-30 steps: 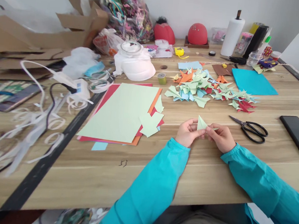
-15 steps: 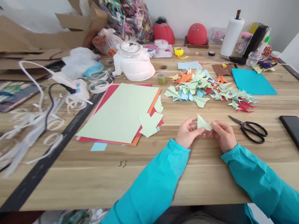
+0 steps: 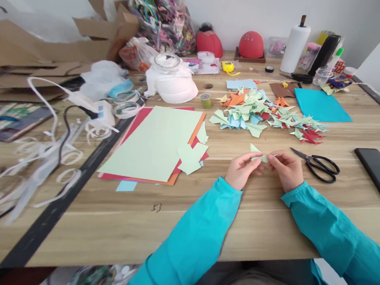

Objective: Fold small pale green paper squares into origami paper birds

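On my feed, the left hand point(image 3: 241, 169) pinches a small, pale green piece of folded paper point(image 3: 254, 148) between thumb and fingers, one pointed corner sticking up above them. I see the right hand point(image 3: 287, 170) gripping the paper's other end in its fingertips, so the piece sits between both hands, over the wood-grain worktop point(image 3: 202, 220) and nearer its front edge than its back. Toward the worktop's right edge I have black-handled metal scissors point(image 3: 320, 166) just beside the right hand; toward the back edge, a heap of multicoloured folded paper shapes point(image 3: 252, 104) lies beyond both hands.
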Demonstrator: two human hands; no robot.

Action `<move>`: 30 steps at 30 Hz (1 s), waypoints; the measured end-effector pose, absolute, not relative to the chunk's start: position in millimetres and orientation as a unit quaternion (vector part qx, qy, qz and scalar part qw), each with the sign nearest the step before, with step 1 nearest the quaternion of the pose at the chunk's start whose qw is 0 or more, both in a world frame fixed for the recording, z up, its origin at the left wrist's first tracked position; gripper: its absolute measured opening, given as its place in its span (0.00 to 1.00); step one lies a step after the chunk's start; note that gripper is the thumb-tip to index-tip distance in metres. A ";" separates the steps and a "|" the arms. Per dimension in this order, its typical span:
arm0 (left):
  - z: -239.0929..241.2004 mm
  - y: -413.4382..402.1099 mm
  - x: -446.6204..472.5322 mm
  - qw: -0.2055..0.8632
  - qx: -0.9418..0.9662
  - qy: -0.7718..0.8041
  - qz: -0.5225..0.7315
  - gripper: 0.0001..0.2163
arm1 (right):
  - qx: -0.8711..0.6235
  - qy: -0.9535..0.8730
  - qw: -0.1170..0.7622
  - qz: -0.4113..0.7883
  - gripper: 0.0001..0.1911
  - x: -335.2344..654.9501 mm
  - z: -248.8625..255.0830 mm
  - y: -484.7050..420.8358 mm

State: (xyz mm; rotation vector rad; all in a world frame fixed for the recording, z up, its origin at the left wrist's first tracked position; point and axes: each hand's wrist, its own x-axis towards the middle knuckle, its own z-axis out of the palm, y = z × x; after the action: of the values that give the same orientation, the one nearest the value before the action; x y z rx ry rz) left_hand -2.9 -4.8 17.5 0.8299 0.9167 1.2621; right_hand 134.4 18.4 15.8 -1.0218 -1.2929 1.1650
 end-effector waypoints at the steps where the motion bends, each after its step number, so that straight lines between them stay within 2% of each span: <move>1: 16.7 -4.4 -2.2 0.633 0.349 0.404 0.560 0.15 | -0.427 -0.552 0.532 0.480 0.08 134.1 16.1 17.5; 7: 16.8 -0.5 -3.3 0.632 0.280 0.402 0.600 0.13 | -0.390 -0.649 0.513 0.405 0.04 131.9 19.6 9.6; 15: 19.3 1.0 -6.5 0.646 0.209 0.389 0.622 0.17 | -0.327 -0.766 0.455 0.314 0.08 133.6 19.5 4.1; 19: 19.8 1.4 -8.9 0.644 0.217 0.398 0.617 0.20 | -0.314 -0.765 0.437 0.353 0.08 135.9 19.9 3.1; 22: 20.4 1.2 -10.3 0.653 0.220 0.394 0.608 0.20 | -0.360 -0.712 0.450 0.401 0.07 136.0 18.3 4.8; 25: 20.7 0.4 -10.4 0.677 0.222 0.378 0.592 0.20 | -0.406 -0.631 0.482 0.452 0.09 134.7 16.7 8.7; 30: 19.0 -1.0 -8.9 0.695 0.238 0.361 0.574 0.18 | -0.420 -0.580 0.470 0.516 0.13 133.2 20.0 12.5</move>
State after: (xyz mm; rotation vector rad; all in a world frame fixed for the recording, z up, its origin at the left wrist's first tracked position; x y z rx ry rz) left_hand -8.9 -1.0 19.0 0.5321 0.8054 1.2821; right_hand 133.2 12.5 20.0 -1.0299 -1.4206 1.2651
